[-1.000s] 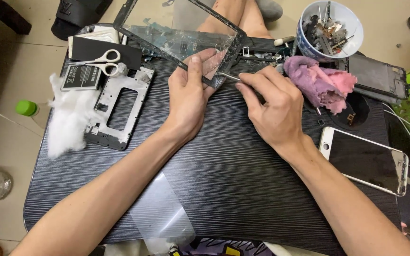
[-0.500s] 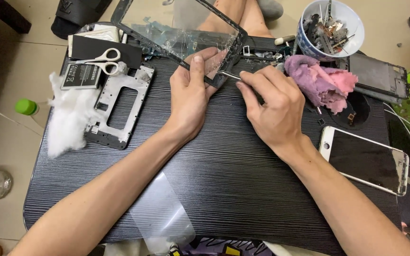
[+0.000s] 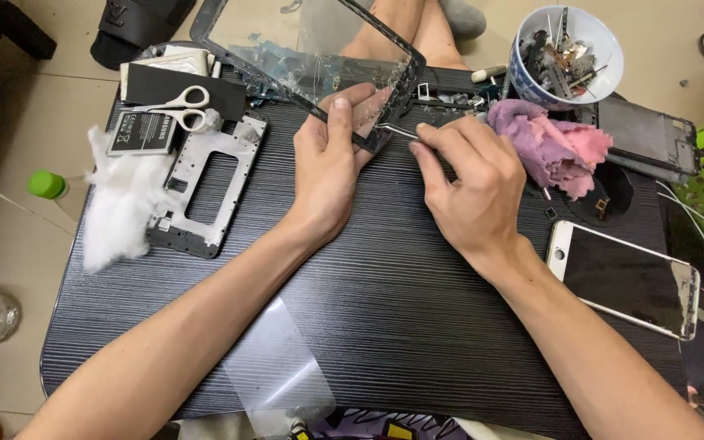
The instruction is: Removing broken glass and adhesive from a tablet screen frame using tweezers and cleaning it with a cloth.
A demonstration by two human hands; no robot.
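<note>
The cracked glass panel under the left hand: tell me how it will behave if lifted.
The cracked glass panel looks thin and shattered near the left hand, so it probably flexes and sheds shards. Its wide, frame-like shape suggests it is light. Broken edges could likely cut fingers.

Cracked black-framed glass panel (image 3: pixel 303 49), tilted up off table, thin metal tweezers (image 3: pixel 398 130) at its corner

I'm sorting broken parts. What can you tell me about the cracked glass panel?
The glass panel is a large clear sheet in a thin black frame, badly shattered along its near edge. It lies tilted over the table's far edge. The left hand pins its near corner, thumb on top, and the right hand works tweezers at that corner.
</note>
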